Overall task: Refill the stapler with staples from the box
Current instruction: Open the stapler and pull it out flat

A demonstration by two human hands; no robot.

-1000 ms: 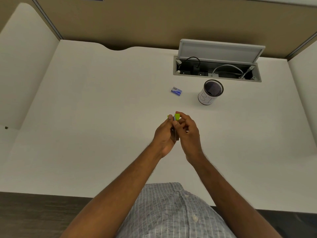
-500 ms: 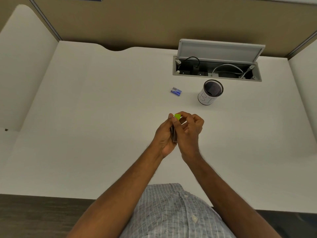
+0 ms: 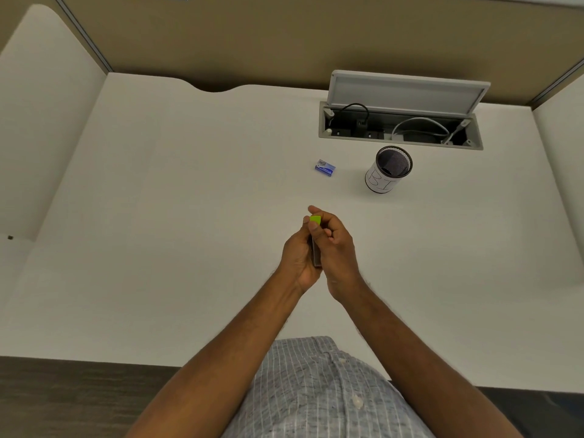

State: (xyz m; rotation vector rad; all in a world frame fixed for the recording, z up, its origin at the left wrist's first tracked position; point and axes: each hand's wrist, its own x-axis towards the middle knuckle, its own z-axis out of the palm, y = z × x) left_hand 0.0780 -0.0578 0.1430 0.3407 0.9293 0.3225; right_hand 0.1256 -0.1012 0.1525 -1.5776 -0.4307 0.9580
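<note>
A small stapler with a lime-green tip and a dark metal body is held upright above the middle of the white desk. My left hand wraps its left side. My right hand presses against its right side, fingers curled over the green tip. Most of the stapler is hidden between my palms. The small blue staple box lies on the desk beyond my hands, apart from them.
A black mesh pen cup with a white label stands right of the box. Behind it an open cable hatch with a raised lid holds wires. Partition walls enclose the white desk.
My right-hand fingers, spread out to the right half a second ago, have curled back over the green tip. Both hands stay at the same spot.
</note>
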